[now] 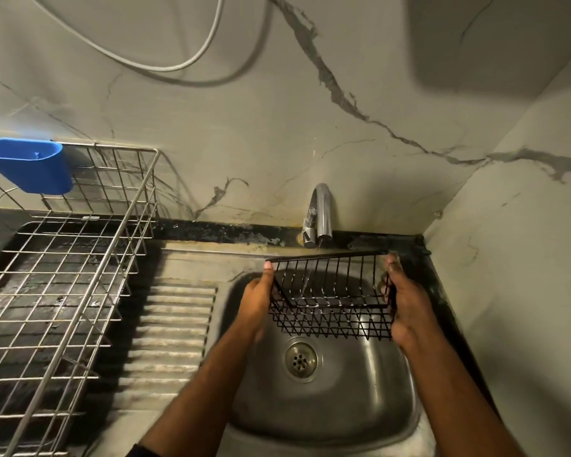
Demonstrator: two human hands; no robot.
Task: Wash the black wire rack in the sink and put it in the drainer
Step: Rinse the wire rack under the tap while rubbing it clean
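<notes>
2 hands are holding a black rack (330, 301) over the sink (360, 407), under the tap (320, 212). The left hand (257, 301) is gripping its left end, thumb on the top rim; the right hand (406, 308) is gripping the right end. A thin stream of water is running from the tap through the rack's wires. To the left, a steel drainer (63, 265) is sitting beside the ribbed drainboard (168, 331), with a blue cup (30, 166) hanging on its back rim.

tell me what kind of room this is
Most likely a small home kitchen, at the dishwashing corner. A stainless steel sink with a ribbed draining board sits under a chrome tap, a wire dish drainer stands beside it, and marble-look tiles cover the walls.
</notes>
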